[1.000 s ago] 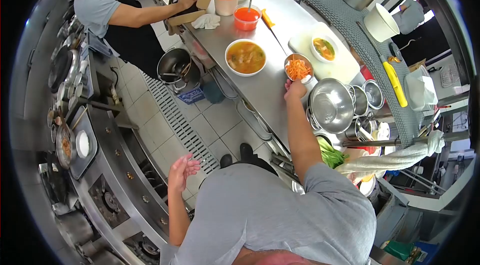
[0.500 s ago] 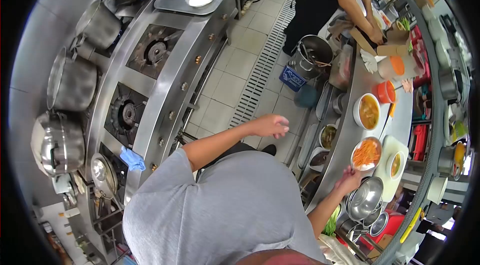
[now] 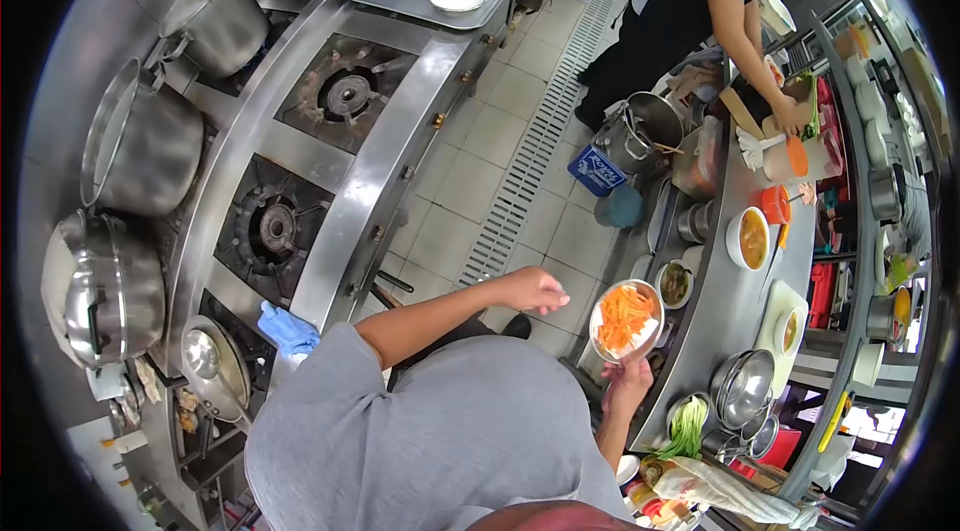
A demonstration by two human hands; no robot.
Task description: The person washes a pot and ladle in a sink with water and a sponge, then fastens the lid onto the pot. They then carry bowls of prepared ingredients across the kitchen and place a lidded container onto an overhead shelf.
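My right hand [image 3: 627, 387] grips the rim of a metal bowl [image 3: 652, 339] and holds it over the aisle beside the counter. Shredded carrots [image 3: 626, 316] lie in the bowl, with something white under them. In front of my body, my left hand [image 3: 534, 290] hangs in the air to the left of the bowl, fingers loosely bent and holding nothing. Close to the bowl, a dish of dark green food [image 3: 676, 283] stands on a shelf below the counter top.
On the left runs a steel stove [image 3: 335, 231] with burners, large pots [image 3: 150, 146] and a blue cloth [image 3: 289, 329]. Stacked metal bowls [image 3: 745, 386], a soup bowl [image 3: 748, 238] and a cutting board [image 3: 778, 316] occupy the right counter [image 3: 700, 331]. A co-worker [image 3: 690, 11] bends over it farther off.
The bowl of carrots has come off the counter and moved left toward my body in my right hand. My left hand has shifted slightly downward. The view has turned a little left.
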